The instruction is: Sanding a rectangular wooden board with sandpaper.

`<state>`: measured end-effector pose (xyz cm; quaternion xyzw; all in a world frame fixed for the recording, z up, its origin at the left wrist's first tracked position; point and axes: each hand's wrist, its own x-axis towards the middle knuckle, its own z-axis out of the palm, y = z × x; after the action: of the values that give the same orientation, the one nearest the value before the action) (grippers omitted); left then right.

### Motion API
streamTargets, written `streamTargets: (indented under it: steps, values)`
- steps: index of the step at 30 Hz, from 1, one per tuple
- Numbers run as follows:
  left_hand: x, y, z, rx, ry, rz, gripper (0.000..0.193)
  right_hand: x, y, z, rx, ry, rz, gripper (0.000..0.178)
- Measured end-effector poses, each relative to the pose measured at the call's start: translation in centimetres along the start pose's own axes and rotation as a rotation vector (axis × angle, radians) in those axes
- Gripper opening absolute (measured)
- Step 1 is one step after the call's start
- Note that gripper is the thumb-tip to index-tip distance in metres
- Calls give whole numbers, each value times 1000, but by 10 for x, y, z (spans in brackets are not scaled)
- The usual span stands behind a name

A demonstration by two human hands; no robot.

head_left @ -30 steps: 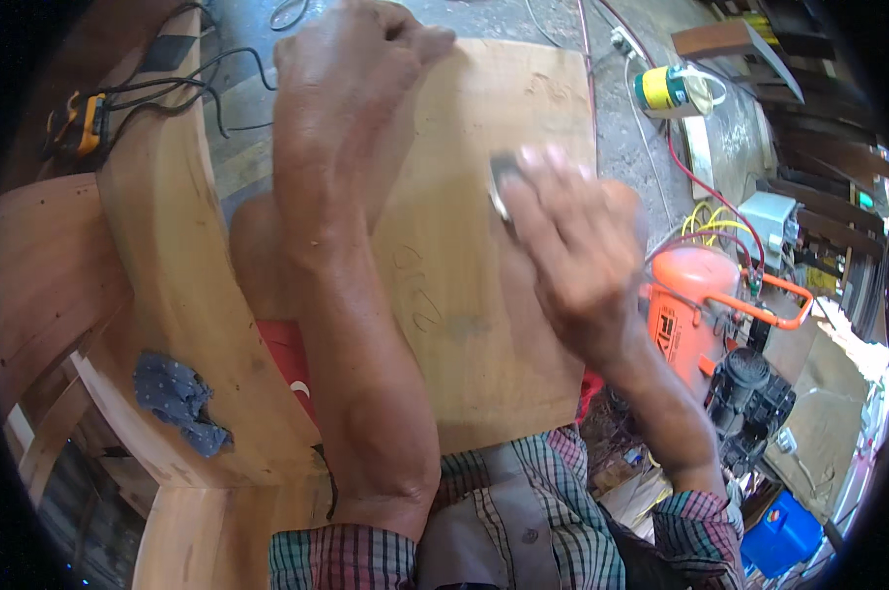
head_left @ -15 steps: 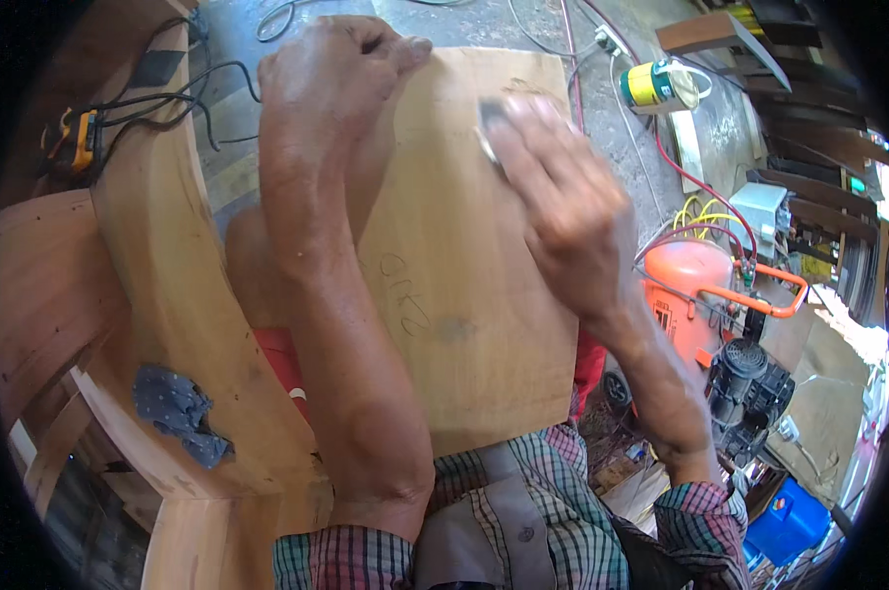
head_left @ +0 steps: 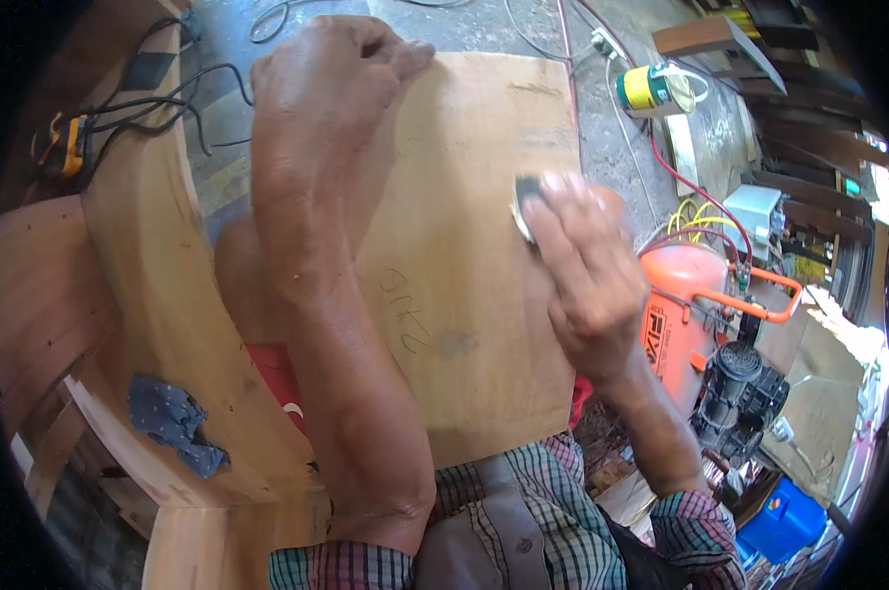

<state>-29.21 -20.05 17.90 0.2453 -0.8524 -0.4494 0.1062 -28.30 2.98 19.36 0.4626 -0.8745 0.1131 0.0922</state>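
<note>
A pale wooden board [head_left: 464, 285] slopes away from my lap, with pencil marks and a dark smudge on its face. My left hand [head_left: 331, 74] is closed over its far left corner, thumb along the far edge and fingertips mostly hidden. Under the bent fingers of my right hand [head_left: 592, 261] is a piece of folded sandpaper [head_left: 527, 192], dark on top with a pale edge. It lies flat against the board near the right side, about midway up.
Left of me stands a curved wooden piece [head_left: 145, 246] with a blue dotted rag [head_left: 174, 423] on it and a yellow-black power tool [head_left: 66, 146] with a cord beside it. To the right are an orange air compressor [head_left: 681, 305], a paint can [head_left: 656, 90], hoses and a blue jug [head_left: 784, 521].
My right hand has slid the sandpaper down the board, toward me and slightly right. My left hand keeps its hold on the far corner.
</note>
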Motion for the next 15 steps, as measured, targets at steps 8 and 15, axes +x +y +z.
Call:
streamTargets:
  steps: [8,15]
  values:
    - [5,-1,-3,14,-5,-103,31,65,53,-7,-11,172,-110,38]
    - [0,-6,-8,56,-32,3,33,10,16,9,2,65,-110,36]
